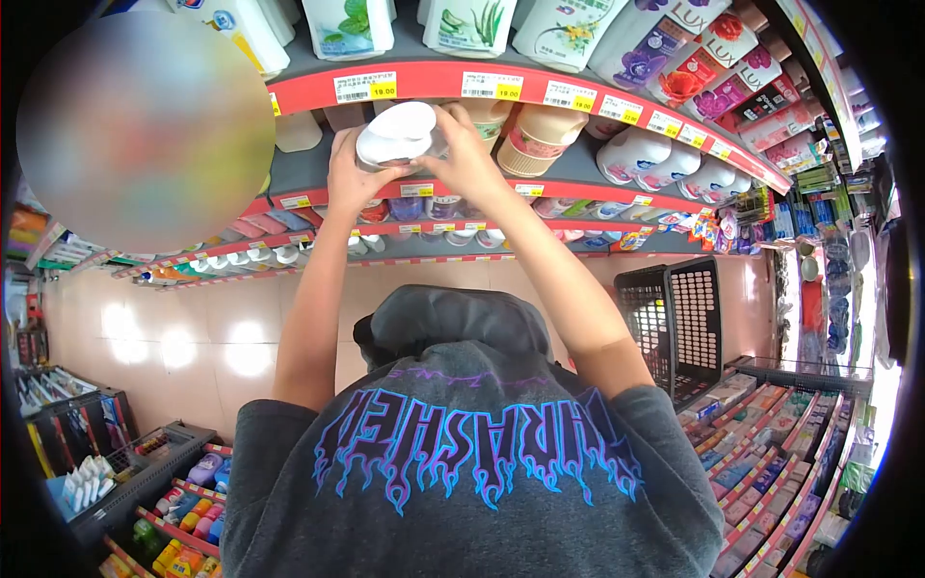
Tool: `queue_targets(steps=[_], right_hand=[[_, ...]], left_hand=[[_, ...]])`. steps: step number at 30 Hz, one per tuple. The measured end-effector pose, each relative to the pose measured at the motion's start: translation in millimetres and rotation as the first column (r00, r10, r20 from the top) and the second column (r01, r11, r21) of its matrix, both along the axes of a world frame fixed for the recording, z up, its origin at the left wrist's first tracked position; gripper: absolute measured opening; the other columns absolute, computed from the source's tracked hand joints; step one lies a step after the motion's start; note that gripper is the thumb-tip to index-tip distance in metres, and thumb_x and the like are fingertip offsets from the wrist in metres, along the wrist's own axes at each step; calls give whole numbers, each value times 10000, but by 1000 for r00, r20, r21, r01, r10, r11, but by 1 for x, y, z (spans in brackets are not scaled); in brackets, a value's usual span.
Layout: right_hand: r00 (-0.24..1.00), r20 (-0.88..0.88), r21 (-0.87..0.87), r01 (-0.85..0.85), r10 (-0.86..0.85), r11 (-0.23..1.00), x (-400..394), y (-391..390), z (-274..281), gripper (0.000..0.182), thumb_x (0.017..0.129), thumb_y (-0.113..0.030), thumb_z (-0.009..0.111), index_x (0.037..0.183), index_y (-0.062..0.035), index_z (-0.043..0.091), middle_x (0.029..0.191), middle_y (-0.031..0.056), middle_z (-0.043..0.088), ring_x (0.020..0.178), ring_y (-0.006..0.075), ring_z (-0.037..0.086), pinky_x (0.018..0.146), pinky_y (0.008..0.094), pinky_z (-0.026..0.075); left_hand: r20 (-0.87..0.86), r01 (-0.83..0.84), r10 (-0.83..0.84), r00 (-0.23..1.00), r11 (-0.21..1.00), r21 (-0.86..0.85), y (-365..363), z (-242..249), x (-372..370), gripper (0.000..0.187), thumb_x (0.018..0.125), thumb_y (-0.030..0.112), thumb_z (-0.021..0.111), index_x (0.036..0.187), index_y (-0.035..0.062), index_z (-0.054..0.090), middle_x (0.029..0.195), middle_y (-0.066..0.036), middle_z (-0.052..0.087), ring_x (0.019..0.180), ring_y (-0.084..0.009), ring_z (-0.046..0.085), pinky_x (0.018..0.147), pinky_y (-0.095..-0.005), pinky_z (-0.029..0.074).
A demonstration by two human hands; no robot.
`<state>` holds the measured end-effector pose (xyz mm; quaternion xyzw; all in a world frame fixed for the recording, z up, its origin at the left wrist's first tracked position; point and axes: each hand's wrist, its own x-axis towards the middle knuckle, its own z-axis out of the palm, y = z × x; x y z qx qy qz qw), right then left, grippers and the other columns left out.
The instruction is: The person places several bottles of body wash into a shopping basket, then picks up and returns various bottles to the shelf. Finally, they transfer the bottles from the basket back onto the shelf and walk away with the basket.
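Observation:
Both my hands are raised to a shelf, around a white bottle (393, 135) whose rounded white top faces me. My left hand (353, 173) wraps the bottle's left side, with the thumb reaching under it. On the right side, my right hand (464, 152) has its fingers curled round the bottle and its thumb near the other thumb. The bottle is at the front of the second shelf, below a red price strip (424, 81). Just right of my right hand are beige bottles (541, 141). My hands hide the bottle's lower part.
White bottles (636, 157) stand farther right on that shelf, with green-and-white bottles (469, 27) above. A black basket (672, 323) is at the right on the tiled floor (193, 318). Low racks of goods (771, 462) stand at the lower right.

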<state>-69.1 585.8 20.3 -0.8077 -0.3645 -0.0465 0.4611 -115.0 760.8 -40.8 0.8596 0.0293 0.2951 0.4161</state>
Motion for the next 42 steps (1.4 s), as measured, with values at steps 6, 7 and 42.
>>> queue_targets(steps=[6, 7, 42], right_hand=[[948, 251, -202, 247, -193, 948, 57, 29, -18, 331, 685, -69, 639, 1008, -33, 577, 920, 186, 596, 872, 350, 573, 740, 401, 464], [924, 323, -63, 234, -202, 970, 66, 29, -12, 227, 720, -118, 598, 931, -37, 609, 840, 175, 618, 781, 348, 595, 687, 401, 475], [982, 15, -204, 187, -188, 961, -58, -104, -73, 519, 722, -54, 613, 1209, -51, 433, 1281, 195, 380, 1184, 357, 395, 963, 384, 378]], left_hand=[[-144, -21, -22, 989, 956, -293, 18, -39, 46, 708, 481, 316, 845, 1026, 6, 517, 1020, -163, 590, 970, -306, 571, 831, -361, 456], [-158, -30, -14, 987, 962, -271, 22, -43, 54, 733, 490, 320, 844, 1063, 14, 505, 1033, -168, 600, 964, -314, 581, 829, -359, 459], [166, -53, 88, 982, 978, -201, -25, -84, 19, 714, 690, 124, 725, 1253, -44, 320, 1228, -202, 385, 1166, -321, 385, 1002, -396, 303]])
